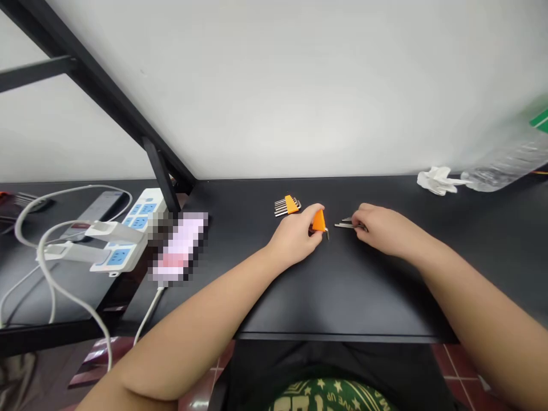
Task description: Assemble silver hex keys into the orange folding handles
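Note:
My left hand [298, 235] is closed around an orange hex key holder [318, 220], and one short bent key end sticks out at its lower right. Off to the right, the fingers of my right hand [373, 227] are on several loose steel hex keys [343, 225] at the black table top [334, 297]. Part of those keys is hidden under the fingers. Just beyond my left hand lies a second orange holder with a set of hex keys [291, 204] in it, their long ends pointing left.
At the left, a phone with a blurred screen [180, 245] lies on a white cable. Further left are a white power strip [132, 228] with plugged-in chargers and a black metal frame [107, 103]. Crumpled tissue [437, 180] and a clear plastic bottle [505, 165] lie at the back right.

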Demonstrator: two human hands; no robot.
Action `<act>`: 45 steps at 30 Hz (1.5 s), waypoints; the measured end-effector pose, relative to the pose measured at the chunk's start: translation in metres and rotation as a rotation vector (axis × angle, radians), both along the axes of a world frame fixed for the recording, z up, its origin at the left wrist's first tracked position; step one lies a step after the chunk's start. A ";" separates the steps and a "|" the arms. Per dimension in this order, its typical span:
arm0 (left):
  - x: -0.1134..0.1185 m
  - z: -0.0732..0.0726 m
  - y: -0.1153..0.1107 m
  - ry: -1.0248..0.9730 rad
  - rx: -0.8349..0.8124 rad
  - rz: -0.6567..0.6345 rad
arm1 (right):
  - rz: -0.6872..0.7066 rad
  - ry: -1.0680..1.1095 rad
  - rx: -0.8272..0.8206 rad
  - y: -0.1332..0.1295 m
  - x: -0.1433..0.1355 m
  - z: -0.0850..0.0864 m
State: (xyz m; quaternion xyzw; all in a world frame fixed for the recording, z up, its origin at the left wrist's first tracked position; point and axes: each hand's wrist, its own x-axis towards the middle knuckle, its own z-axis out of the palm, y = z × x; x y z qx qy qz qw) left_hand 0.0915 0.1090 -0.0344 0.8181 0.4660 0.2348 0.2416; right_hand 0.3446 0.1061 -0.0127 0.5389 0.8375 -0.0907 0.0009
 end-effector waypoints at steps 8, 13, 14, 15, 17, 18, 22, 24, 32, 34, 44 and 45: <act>0.000 -0.002 0.003 -0.108 -0.042 0.006 | 0.017 -0.045 -0.036 -0.010 -0.015 0.009; 0.001 0.000 0.003 -0.107 -0.066 0.015 | 0.030 -0.087 -0.016 -0.011 -0.017 0.012; 0.001 0.000 0.003 -0.108 -0.066 0.013 | 0.040 -0.102 0.006 -0.011 -0.016 0.012; 0.000 -0.001 0.004 -0.109 -0.065 0.011 | 0.047 -0.116 0.032 -0.011 -0.015 0.011; 0.000 -0.001 0.004 -0.110 -0.064 0.011 | 0.044 -0.111 0.090 -0.010 -0.013 0.009; 0.000 -0.002 0.004 -0.110 -0.066 0.013 | 0.034 -0.081 0.114 -0.009 -0.011 0.009; 0.000 -0.003 0.004 -0.104 -0.063 0.015 | 0.064 0.211 0.117 -0.005 -0.006 0.009; 0.000 -0.003 0.003 -0.101 -0.056 0.017 | 0.123 0.348 0.118 -0.004 -0.006 0.010; 0.000 -0.004 0.004 -0.113 -0.048 0.030 | 0.193 0.463 0.210 -0.006 -0.006 0.011; 0.000 -0.004 0.004 -0.121 -0.045 0.031 | 0.200 0.469 0.227 -0.006 -0.006 0.012; 0.002 -0.003 -0.002 -0.083 0.014 -0.017 | 0.297 0.517 0.182 -0.013 -0.017 0.006; 0.002 -0.002 -0.002 -0.072 0.033 -0.021 | 0.282 0.545 0.146 -0.013 -0.019 0.005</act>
